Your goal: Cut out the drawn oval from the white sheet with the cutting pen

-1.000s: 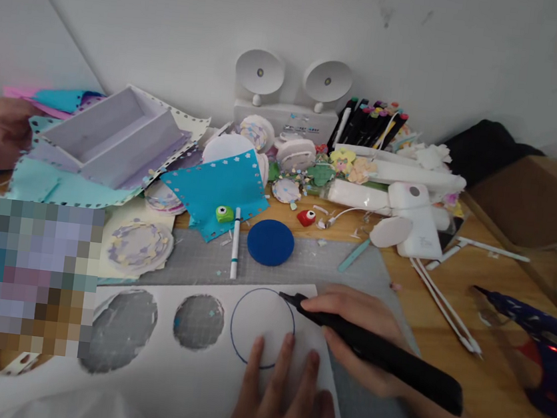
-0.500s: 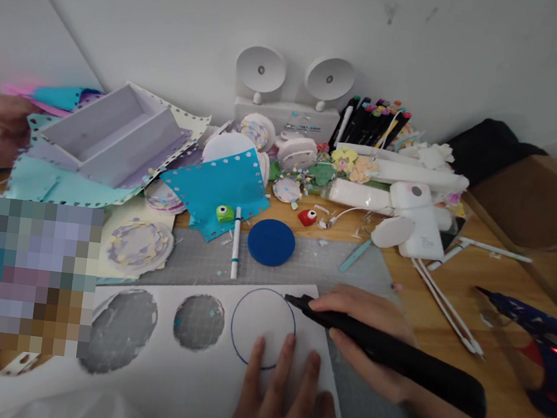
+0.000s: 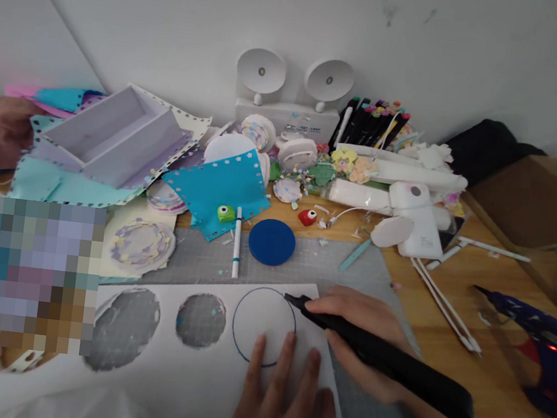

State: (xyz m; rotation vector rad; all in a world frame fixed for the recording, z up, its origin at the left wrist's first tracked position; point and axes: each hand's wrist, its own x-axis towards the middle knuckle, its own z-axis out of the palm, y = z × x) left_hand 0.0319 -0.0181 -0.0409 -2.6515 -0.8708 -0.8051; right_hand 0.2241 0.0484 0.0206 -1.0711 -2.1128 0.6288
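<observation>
My left hand (image 3: pixel 282 397) presses flat on a white sheet (image 3: pixel 163 384), fingers spread, with fingertips at the lower part of a drawn blue circle (image 3: pixel 268 290). In my right hand (image 3: pixel 369 340) is a thick black pen-shaped cutter (image 3: pixel 391 366), its thin tip at the circle's upper right edge. Two ragged round holes, a larger one (image 3: pixel 124 330) and a smaller one (image 3: pixel 201 321), open through the sheet to the left of the circle. A grey cutting mat (image 3: pixel 193 251) lies underneath. Just beyond the sheet sits a blue disc (image 3: pixel 271 242).
A white marker (image 3: pixel 237 241), a green punch (image 3: pixel 226 213) and a red punch (image 3: pixel 307 217) lie beyond the sheet. At the right is a blue glue gun (image 3: pixel 530 338) with a red light. Behind are a lilac box (image 3: pixel 129 145), a twin-head lamp (image 3: pixel 286 115) and several markers (image 3: pixel 371 127).
The cutter's rear end has swung slightly down and left, while its tip stays near the same spot on the circle. My left hand keeps its place.
</observation>
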